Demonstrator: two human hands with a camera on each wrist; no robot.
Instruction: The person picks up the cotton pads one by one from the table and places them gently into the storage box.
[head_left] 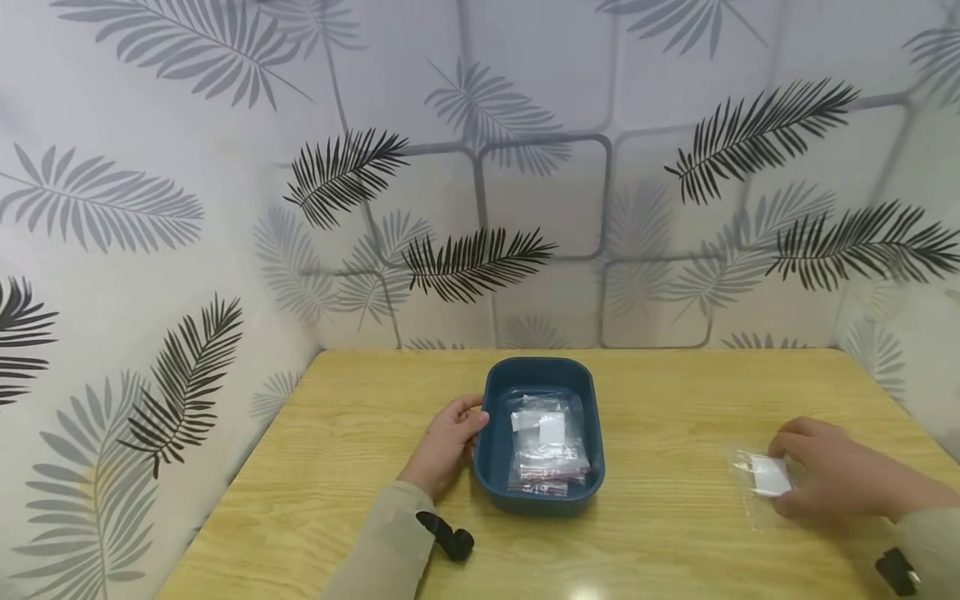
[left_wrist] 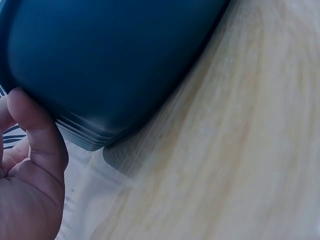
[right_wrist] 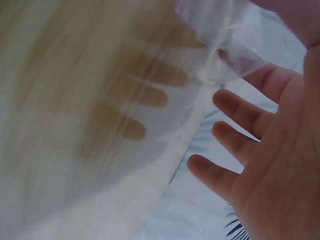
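A dark blue plastic bin (head_left: 487,479) stands on the wooden table. Inside it lies a stack of clear zip bags (head_left: 551,454), some with a white insert. My left hand (head_left: 450,437) holds the bin's left rim; its thumb (left_wrist: 37,120) lies against the rim in the left wrist view. Well to the right, my right hand (head_left: 832,471) pinches a clear plastic bag (head_left: 768,477) with a white insert, low over the table. In the right wrist view the bag (right_wrist: 225,40) hangs between thumb and index finger, while the other fingers (right_wrist: 240,112) are spread.
The light wooden table (head_left: 675,417) runs back to a wall (head_left: 547,200) papered with leaf patterns. Another papered wall (head_left: 97,275) borders it on the left. Black straps (head_left: 450,540) sit at both sleeves.
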